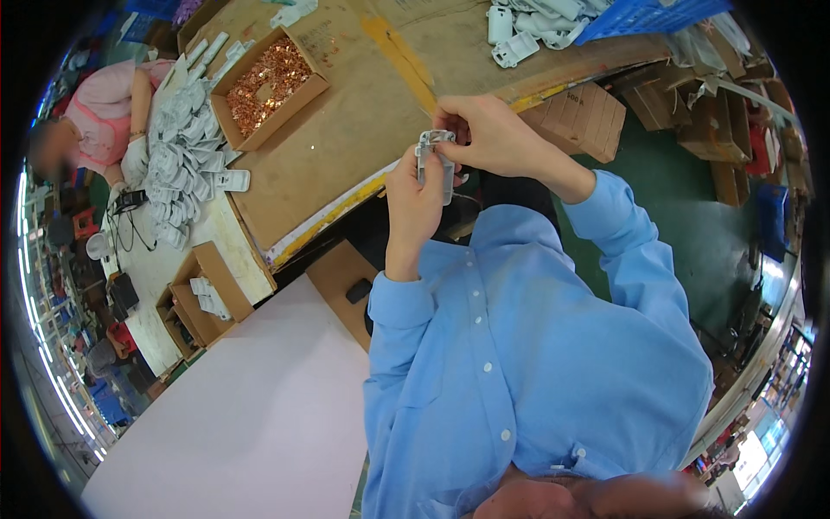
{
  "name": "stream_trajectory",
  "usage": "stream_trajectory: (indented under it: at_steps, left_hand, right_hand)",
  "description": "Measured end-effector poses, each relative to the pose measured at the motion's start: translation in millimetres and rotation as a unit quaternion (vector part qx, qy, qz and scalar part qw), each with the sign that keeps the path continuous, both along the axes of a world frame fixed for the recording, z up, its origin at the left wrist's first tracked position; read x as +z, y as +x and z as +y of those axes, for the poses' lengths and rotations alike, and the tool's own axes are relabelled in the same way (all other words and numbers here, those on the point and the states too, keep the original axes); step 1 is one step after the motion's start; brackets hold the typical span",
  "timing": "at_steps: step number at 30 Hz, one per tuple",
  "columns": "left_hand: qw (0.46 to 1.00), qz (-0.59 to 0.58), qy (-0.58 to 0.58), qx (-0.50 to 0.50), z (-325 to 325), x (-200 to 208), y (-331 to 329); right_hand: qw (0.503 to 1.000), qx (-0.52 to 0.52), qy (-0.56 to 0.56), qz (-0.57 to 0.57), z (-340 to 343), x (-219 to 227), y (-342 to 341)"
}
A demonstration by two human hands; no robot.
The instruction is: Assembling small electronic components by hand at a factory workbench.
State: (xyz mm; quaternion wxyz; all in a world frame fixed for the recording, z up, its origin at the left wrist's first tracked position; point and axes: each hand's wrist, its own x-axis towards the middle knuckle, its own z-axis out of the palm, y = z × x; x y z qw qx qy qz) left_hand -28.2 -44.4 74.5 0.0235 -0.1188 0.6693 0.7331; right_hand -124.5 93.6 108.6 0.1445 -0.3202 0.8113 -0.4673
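Nearest us are the blue sleeves of our shirt, with both forearms reaching toward the table. Our left hand is clamped on a pale grey plastic housing, thumb along its face. Our right hand touches the housing's upper end, thumb and fingers drawn close together; we cannot tell whether they pinch the housing itself or something small at it. The housing is raised just off the table's near edge, about midway along it, tilted slightly.

To our left, a pale panel lies short of the table, and an open carton with whitish parts in it stands near the table's near left corner. Farther along, near the table's left edge, a cardboard tray holds many small copper-coloured pieces. Just beyond that edge, a heap of grey housings spreads beside the tray. By the table's right end, more housings lie against a blue crate. Past the heap sits a co-worker in pink.
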Motion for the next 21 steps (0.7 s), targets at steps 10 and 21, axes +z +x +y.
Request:
stream_trajectory:
  at_steps: [10,21]
  left_hand:
    - [0.999,-0.001,-0.052,0.002,0.2,2.4,3.0]
    - [0.979,0.037,-0.196,0.044,-42.0,-26.6,25.6]
  right_hand:
    - [1.0,0.013,0.025,0.005,-2.2,-1.2,0.7]
    - [0.996,0.08,-0.013,-0.027,-11.9,-25.4,-8.0]
